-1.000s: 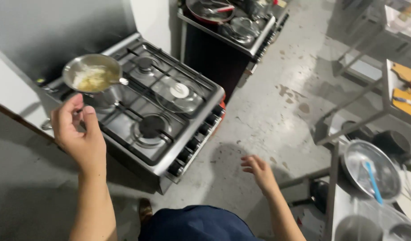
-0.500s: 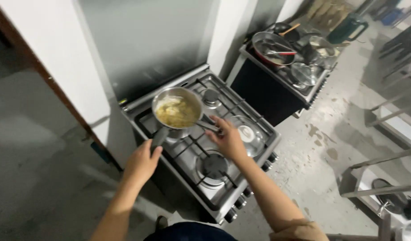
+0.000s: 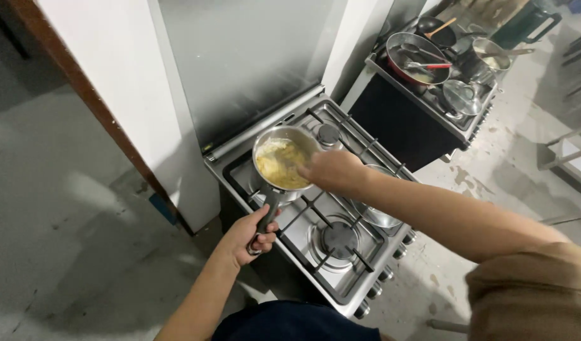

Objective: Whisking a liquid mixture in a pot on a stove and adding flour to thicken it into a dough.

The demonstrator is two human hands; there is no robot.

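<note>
Steel saucepan [image 3: 283, 163] on the gas stove's [image 3: 341, 252] rear-left burner, filled with a pale yellow, lumpy food [image 3: 279, 165]. Its dark handle [image 3: 267, 216] runs from the pan toward the person, clenched in the left hand [image 3: 249, 237]. The right hand [image 3: 331, 170] is the nearer to the bowl, reaching over its right rim with fingers curled; whether they grip a utensil cannot be told. A second stove [image 3: 429, 88] at upper right carries a red-rimmed pan [image 3: 418, 58] with utensils, plus other pots
</note>
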